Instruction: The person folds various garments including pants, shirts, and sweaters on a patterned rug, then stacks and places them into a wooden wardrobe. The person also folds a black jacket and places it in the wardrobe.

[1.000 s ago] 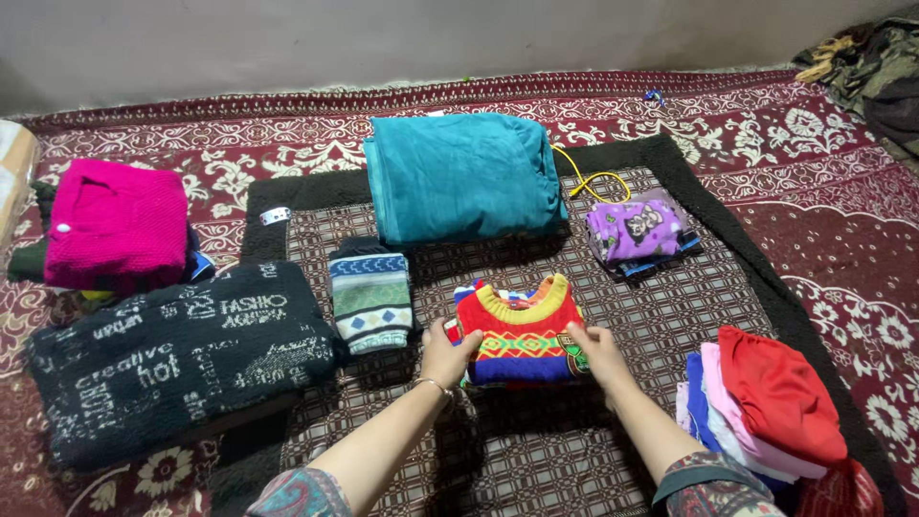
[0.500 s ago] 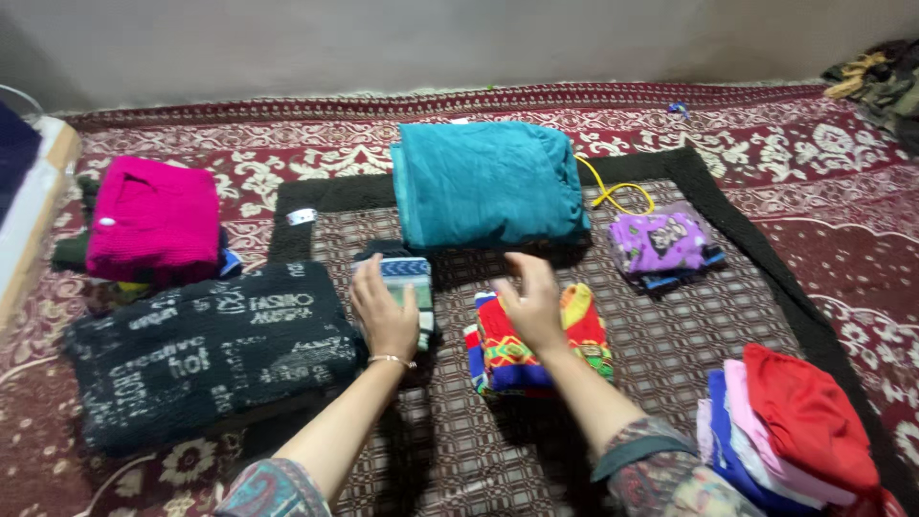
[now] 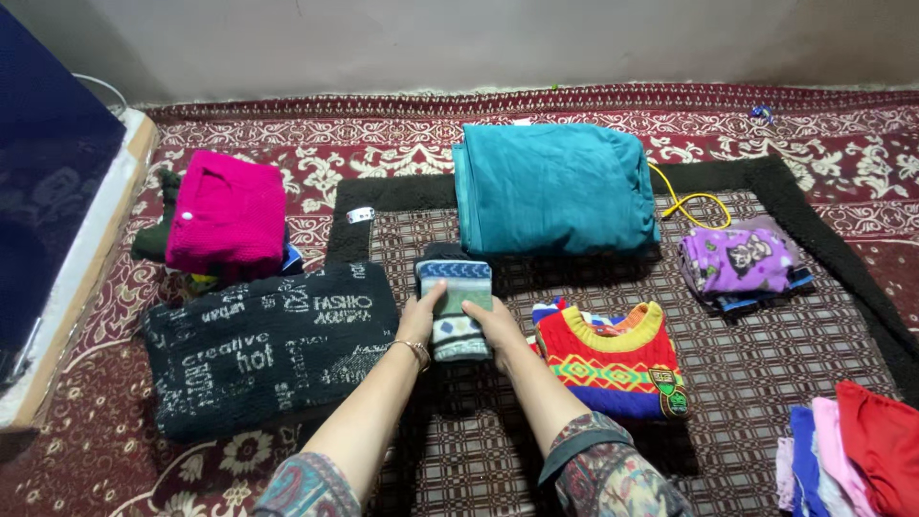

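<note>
Striped knitwear, a small folded piece (image 3: 456, 308) in bands of blue, green, white and dark tones, lies on the brown checked mat (image 3: 766, 354) near its left part, and both hands are on it. It sits between the black lettered sweater (image 3: 268, 345) on its left and the red patterned sweater (image 3: 615, 362) on its right, with the teal folded garment (image 3: 553, 187) just beyond its far end.

The left hand (image 3: 417, 321) presses against the piece's left edge, fingers together and laid along the side, thumb on top; a thin bangle (image 3: 418, 351) circles that wrist. The right hand (image 3: 495, 325) covers the right edge, fingers curled over the fabric and gripping it lightly. Both forearms reach in from the bottom of the view, ending in paisley-printed sleeves (image 3: 613, 474).

The red patterned sweater is folded, with a yellow ribbed collar and bright zigzag bands, and lies just beside the right hand without touching it. Farther right, near the mat's far corner, a purple printed garment (image 3: 732, 260) rests on a small stack, with a yellow cord (image 3: 682, 199) looping behind it. At the lower right edge a pile of red, pink and blue clothes (image 3: 857, 455) is partly cut off by the frame.

To the left, off the mat, a bright pink knitted piece (image 3: 228, 213) sits on top of darker clothes on the maroon floral carpet (image 3: 287, 144). A dark blue panel (image 3: 48, 201) fills the left margin.
</note>
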